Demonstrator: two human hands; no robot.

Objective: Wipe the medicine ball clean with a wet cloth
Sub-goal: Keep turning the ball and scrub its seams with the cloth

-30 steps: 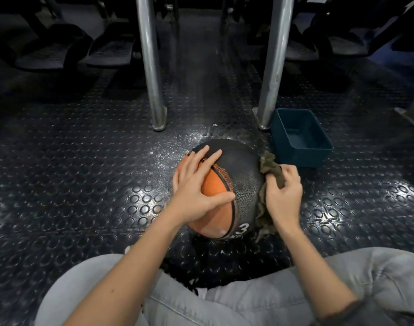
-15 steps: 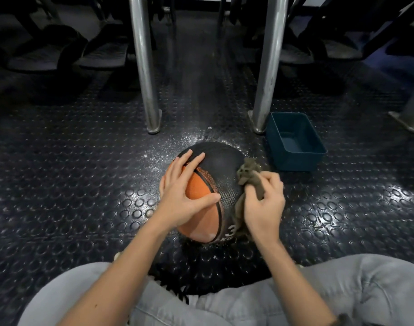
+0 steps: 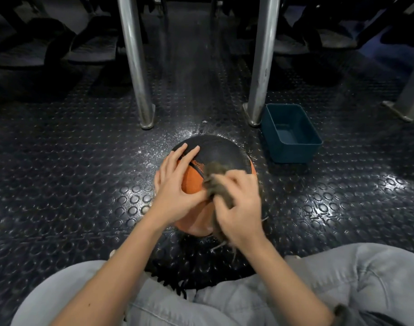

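— Where's the medicine ball [image 3: 220, 149], and what has hold of it?

— It's on the studded rubber floor [image 3: 60, 184], directly under both grips. The left grip [image 3: 175, 191] lies flat on its orange side with fingers spread and straight, gripping nothing. Its thumb points toward the right grip [image 3: 239, 208]. That one is blurred, but its fingers are bunched round a grey-brown cloth [image 3: 216, 184]. The cloth is pressed onto the ball's top, just beside the left thumb.

— How much room is around it?

— Left of the left grip, the floor runs open to the frame edge. Right of the right grip there is bare floor too. Behind the grips, the person's legs in pale grey trousers [image 3: 354, 278] close in on both sides, near the ball's near edge.

— And what stands in the way further out?

— Two metal posts stand beyond the grips. The left post [image 3: 135, 67] is ahead of the left grip and the right post [image 3: 262, 67] is ahead of the right one, with a lane of floor between them. A teal bin [image 3: 293, 154] sits just beside the right post's foot, ahead and to the right of the right grip. It is near the ball but apart from it. Glinting specks [image 3: 177, 137] lie on the floor just past the ball.
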